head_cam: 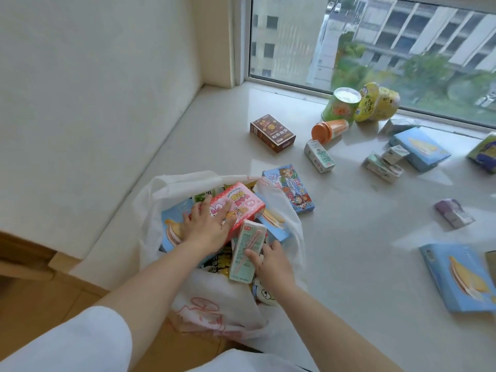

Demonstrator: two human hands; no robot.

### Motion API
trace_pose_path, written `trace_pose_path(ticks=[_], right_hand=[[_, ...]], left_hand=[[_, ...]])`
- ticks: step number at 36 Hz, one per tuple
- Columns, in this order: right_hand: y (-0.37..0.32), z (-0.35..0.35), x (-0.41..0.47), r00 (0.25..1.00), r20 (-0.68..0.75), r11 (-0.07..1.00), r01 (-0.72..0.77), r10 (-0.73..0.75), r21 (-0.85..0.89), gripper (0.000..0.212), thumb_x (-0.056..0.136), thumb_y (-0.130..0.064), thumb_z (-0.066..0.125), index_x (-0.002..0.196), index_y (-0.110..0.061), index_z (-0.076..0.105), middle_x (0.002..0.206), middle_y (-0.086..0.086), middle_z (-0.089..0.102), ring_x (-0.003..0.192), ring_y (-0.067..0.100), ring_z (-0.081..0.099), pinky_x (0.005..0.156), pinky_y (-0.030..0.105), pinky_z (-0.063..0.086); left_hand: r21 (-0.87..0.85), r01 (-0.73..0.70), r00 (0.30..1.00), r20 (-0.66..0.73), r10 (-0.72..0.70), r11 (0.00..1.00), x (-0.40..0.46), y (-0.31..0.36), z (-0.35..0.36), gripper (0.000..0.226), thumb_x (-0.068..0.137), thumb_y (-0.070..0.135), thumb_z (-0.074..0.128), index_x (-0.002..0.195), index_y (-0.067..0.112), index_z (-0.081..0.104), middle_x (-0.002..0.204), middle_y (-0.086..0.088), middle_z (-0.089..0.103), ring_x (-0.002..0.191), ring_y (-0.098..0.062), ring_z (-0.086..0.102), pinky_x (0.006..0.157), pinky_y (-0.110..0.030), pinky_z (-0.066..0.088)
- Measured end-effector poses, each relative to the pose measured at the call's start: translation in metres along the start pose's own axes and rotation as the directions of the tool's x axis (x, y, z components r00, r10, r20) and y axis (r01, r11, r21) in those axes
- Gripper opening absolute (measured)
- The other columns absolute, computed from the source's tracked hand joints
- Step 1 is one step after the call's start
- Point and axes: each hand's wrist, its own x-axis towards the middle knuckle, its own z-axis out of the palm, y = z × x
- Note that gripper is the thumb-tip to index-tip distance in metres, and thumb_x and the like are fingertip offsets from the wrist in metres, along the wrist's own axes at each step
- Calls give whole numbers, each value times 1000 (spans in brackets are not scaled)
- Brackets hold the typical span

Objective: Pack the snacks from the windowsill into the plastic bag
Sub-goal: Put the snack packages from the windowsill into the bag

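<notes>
A white plastic bag point(214, 312) with red print lies open at the windowsill's near left edge, filled with several snack boxes. My left hand point(208, 226) rests flat with spread fingers on a pink box point(241, 204) inside the bag. My right hand point(271, 264) grips the side of a pale green drink carton point(245, 253) with a straw on it, standing at the bag's mouth. A blue box with a macaron picture point(171, 226) sits under my left hand.
On the windowsill point(349, 237) lie a blue cartoon box point(291, 187), a brown box point(272, 132), an orange bottle point(328, 130), a green cup point(341, 103), a yellow cup point(375, 103), small cartons point(319, 156), two blue boxes point(418, 149) point(461, 277) and a purple pack point(453, 212). Window behind, wall at left.
</notes>
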Motion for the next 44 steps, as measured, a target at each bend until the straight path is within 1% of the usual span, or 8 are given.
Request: trace_pose_path(ticks=[3, 7, 10, 14, 22, 29, 37, 44], right_hand=[[8, -3, -4, 998, -21, 966, 49, -56, -256, 51, 92, -60, 38, 119, -24, 62, 106, -4, 45, 105, 14, 47, 73, 24, 39], [20, -15, -7, 984, -171, 988, 33, -59, -153, 40, 99, -44, 34, 109, -26, 68, 100, -5, 50, 103, 17, 47, 76, 29, 38], [31, -20, -1, 884, -420, 966, -252, 206, -58, 37, 94, -36, 46, 125, -16, 52, 126, 7, 47, 115, 24, 43, 90, 35, 39], [43, -18, 3, 809, -169, 819, -573, 563, -16, 54, 87, -34, 55, 132, -8, 40, 134, 12, 44, 118, 30, 46, 95, 38, 41], [42, -68, -2, 822, -243, 819, -390, 516, 420, 31, 98, -12, 39, 114, 4, 59, 114, 23, 60, 110, 37, 55, 84, 35, 41], [-7, -148, -5, 826, -463, 829, -8, 321, 560, 28, 92, -4, 41, 67, -10, 50, 62, 2, 46, 58, 17, 40, 53, 29, 33], [22, -143, -8, 867, -335, 923, -301, 369, 239, 24, 94, -16, 41, 95, -2, 61, 101, 20, 60, 90, 30, 52, 75, 32, 38], [-4, -141, -1, 875, -357, 942, -270, 327, 202, 55, 83, -37, 39, 135, -18, 40, 131, 8, 46, 116, 30, 48, 93, 40, 38]], left_hand=[[28, -11, 1000, 9, 11, 1000, -3, 6, -1, 76, 82, 77, 7, 149, 43, 0, 159, -9, -6, 146, -31, -9, 115, -53, -11], [-67, -35, 999, -21, 34, 997, -11, 17, -6, 92, 67, 89, 4, 148, 45, 11, 160, -8, -6, 146, -34, -7, 113, -56, -12], [49, -120, 993, -4, 120, 992, -17, 32, -6, 88, 66, 93, 22, 144, 52, 13, 159, 0, -7, 145, -33, -10, 108, -66, -4], [116, -170, 985, 56, 164, 979, -22, 44, 3, 87, 69, 82, 47, 142, 53, 10, 159, -1, -7, 143, -37, -17, 105, -73, -1], [68, -145, 989, 42, 142, 987, -15, 38, 0, 85, 67, 82, 52, 139, 55, 18, 159, 1, -5, 144, -36, -14, 106, -71, -1], [74, -151, 988, -4, 152, 986, -19, 56, 9, 79, 69, 82, 48, 137, 53, 23, 157, -3, -19, 140, -42, -25, 104, -73, -6], [106, -168, 983, 97, 158, 980, -10, 72, 8, 80, 77, 81, 37, 145, 49, 11, 159, -4, -14, 141, -41, -21, 108, -69, -4], [-79, -46, 907, -422, 9, 996, 1, 11, -26, 54, 91, 47, 43, 141, 29, 38, 151, -4, 31, 142, -29, 18, 114, -56, 11]])
